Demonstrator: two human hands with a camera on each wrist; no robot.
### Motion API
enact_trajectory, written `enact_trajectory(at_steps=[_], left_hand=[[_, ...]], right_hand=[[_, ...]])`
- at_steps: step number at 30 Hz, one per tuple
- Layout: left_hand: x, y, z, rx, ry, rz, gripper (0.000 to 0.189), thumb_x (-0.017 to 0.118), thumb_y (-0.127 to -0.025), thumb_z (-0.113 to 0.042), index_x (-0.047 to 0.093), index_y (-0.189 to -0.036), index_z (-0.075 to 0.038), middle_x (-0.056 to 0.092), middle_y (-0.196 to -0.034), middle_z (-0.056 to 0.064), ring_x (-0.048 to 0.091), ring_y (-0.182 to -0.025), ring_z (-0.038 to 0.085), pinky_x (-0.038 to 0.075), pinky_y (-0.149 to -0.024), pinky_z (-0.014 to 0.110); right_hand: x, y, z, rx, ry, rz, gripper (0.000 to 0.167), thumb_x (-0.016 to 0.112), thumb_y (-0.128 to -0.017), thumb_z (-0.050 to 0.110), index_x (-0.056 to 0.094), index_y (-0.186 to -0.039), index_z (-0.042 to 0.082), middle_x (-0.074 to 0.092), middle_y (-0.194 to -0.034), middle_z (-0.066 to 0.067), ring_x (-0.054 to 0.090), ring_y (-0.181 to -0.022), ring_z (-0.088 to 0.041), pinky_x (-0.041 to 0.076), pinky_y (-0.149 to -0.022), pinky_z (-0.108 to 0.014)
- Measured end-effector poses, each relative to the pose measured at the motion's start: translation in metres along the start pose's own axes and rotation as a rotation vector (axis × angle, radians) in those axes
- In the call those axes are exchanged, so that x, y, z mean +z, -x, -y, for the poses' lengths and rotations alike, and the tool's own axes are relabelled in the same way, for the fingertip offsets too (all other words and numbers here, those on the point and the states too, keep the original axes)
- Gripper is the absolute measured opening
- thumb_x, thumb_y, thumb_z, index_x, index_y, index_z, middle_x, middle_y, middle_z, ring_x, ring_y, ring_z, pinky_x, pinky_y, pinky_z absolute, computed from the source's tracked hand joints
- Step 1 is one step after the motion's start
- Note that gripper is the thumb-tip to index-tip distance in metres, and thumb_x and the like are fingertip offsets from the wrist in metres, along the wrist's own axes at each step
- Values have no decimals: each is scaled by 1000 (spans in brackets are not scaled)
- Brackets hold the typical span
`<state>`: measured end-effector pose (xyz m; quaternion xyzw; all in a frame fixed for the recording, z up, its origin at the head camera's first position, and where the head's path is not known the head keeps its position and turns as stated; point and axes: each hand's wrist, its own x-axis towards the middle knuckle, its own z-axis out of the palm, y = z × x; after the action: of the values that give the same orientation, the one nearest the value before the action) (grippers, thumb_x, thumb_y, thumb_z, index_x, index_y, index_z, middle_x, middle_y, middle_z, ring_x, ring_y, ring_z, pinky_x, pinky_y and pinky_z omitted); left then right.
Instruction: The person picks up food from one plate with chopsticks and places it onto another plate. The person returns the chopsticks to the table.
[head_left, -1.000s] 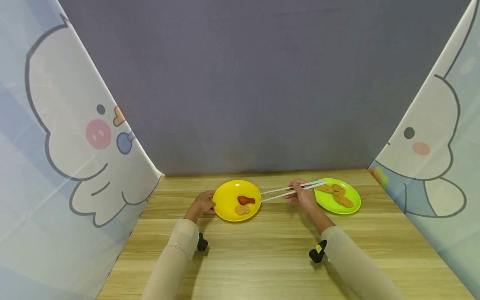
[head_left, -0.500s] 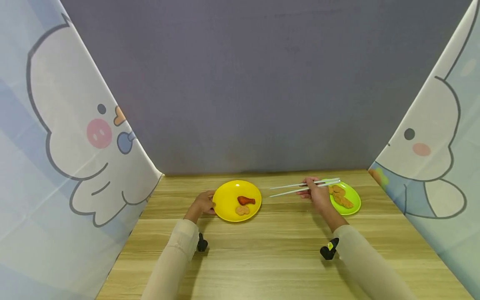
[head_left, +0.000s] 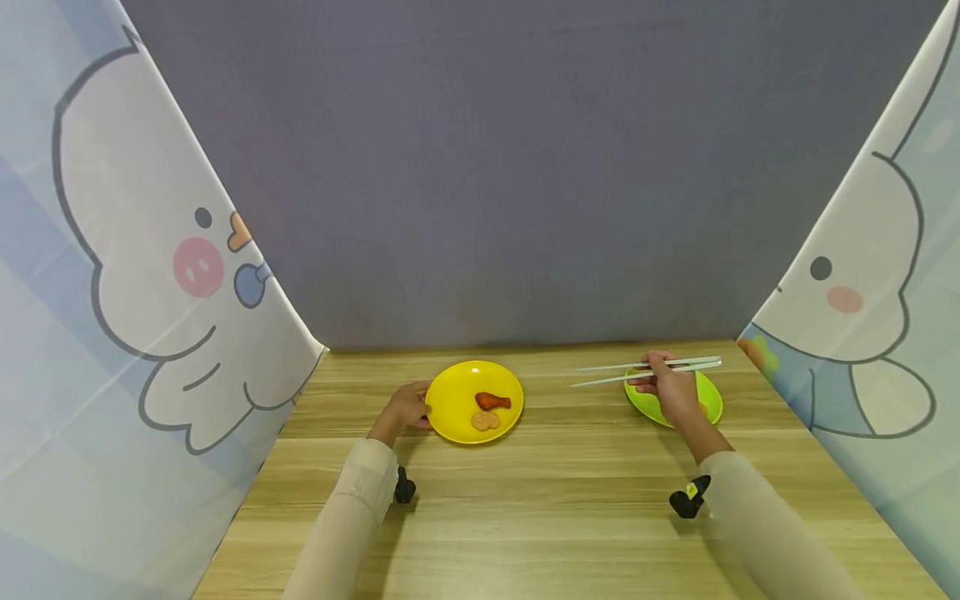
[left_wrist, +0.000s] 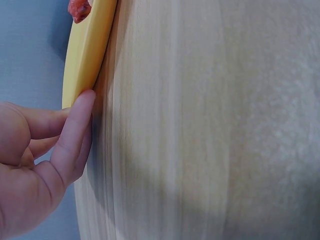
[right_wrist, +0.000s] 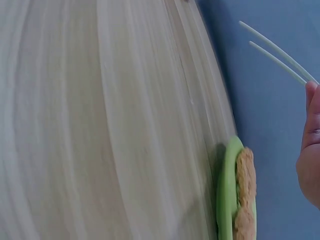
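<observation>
Head view: chopsticks (head_left: 696,365) up over the green plate (head_left: 651,407), near the table's (head_left: 525,517) far right corner, tips apart, pointing left | right hand (head_left: 671,390) grips them, fingers curled | left hand (head_left: 408,405) nearly closed, pinching the yellow plate (head_left: 453,400) by its left rim | drumstick (head_left: 492,402) and nugget (head_left: 485,421) aboard, breaded pieces (right_wrist: 245,182) on green
</observation>
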<state>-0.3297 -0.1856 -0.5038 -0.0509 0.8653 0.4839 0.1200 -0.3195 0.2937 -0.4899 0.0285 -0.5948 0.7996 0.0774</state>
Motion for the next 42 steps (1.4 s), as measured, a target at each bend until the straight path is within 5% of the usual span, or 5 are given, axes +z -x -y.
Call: enact_trajectory(at_steps=[17,42], left_hand=[[0,0,-1,0,-12,4,61,55,-91,12,48,-150,-3,60,-133,30,73,-94,31,66,-72,37],[1,-1,0,-5,-18,6,61,56,-92,12,47,-151,-3,61,-132,29,73,-92,30,66,-71,37]], right_hand=[[-33,13,35,-69,-76,-82,33,44,-107,6,67,-85,10,73,-76,0,74,-58,-17,61,-50,-26],[-77,15,43,-103,23,-215,25,47,-106,7,64,-88,9,71,-73,3,74,-57,-15,60,-50,-25]])
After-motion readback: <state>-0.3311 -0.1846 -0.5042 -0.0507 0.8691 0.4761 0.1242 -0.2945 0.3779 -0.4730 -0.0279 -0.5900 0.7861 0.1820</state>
